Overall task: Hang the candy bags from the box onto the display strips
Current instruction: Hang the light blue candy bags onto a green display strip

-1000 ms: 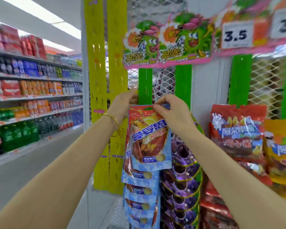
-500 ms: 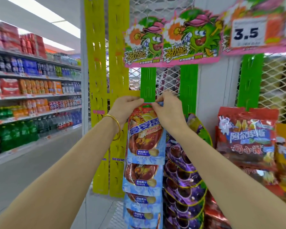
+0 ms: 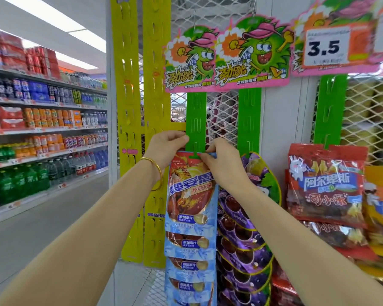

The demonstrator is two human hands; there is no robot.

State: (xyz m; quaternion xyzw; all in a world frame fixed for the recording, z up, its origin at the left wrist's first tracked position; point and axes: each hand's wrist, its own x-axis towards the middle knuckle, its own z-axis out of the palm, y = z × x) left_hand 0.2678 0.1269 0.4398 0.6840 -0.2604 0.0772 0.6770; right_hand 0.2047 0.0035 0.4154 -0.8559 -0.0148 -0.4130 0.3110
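A red and blue candy bag (image 3: 190, 195) hangs at the top of a column of like bags on a green display strip (image 3: 196, 120). A green tab of the strip pokes through the bag's top edge. My left hand (image 3: 166, 149) grips the strip's left edge just above the bag. My right hand (image 3: 221, 160) pinches the bag's top right corner against the strip. The box is not in view.
A second green strip (image 3: 249, 120) holds purple bags (image 3: 243, 239) to the right. Further right hang red bags (image 3: 325, 186) and orange ones. Two bare yellow strips (image 3: 139, 107) hang left. Drink shelves (image 3: 42, 129) line the aisle on the left.
The bag has moved up the green strip and now sits on a tab. Both hands rose with it, and the view tilted upward.
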